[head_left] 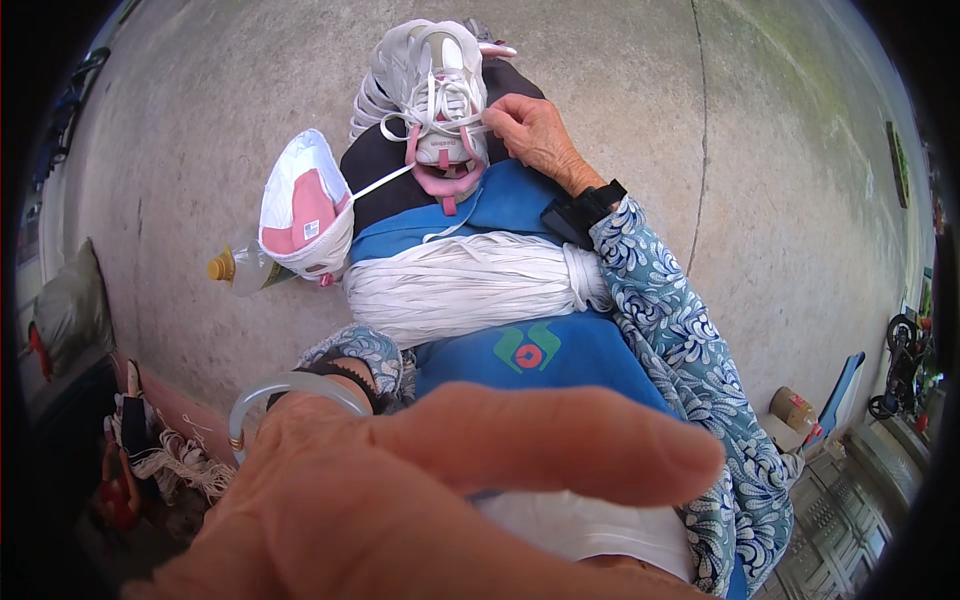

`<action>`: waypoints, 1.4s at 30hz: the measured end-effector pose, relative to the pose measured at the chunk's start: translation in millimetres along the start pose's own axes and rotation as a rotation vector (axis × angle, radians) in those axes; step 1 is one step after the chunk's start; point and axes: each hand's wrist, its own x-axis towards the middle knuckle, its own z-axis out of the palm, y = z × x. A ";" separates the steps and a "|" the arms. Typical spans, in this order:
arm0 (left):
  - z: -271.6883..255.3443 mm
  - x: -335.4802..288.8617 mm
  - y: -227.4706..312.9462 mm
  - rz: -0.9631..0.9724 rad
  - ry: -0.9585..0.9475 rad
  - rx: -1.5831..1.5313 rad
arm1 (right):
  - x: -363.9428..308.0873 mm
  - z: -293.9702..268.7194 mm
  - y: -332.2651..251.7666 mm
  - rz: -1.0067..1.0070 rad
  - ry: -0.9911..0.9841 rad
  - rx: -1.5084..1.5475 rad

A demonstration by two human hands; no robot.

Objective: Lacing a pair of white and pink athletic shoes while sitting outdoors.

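- Well, the shoe sits on our lap; its lace crosses the front, loops slack; lacing looks partly done, tying left;
- our right hand seemingly pinches the lace; our left hand looms, finger outstretched, grip unclear;
- the bundle lies behind; another shoe, leftward.

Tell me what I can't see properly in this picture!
All in the head view:
Left hand: lower part cut off by the bottom edge.
Blue cloth: left hand hides some.
Bottle: partly behind the white-and-pink piece.
Right hand: bent fingers hide whether it pinches the shoelaces.
Dark wheeled vehicle: too small for details.
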 end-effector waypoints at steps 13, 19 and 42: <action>-5.6 14.5 -25.5 0.083 0.103 0.194 | 0.2 -2.6 2.0 -0.004 0.026 -0.015; 3.2 2.1 -19.7 0.115 0.159 0.302 | -1.3 -0.8 1.8 -0.004 0.015 -0.004; 5.1 18.5 -26.3 0.327 0.258 0.763 | -0.8 -5.0 3.4 -0.029 0.052 -0.038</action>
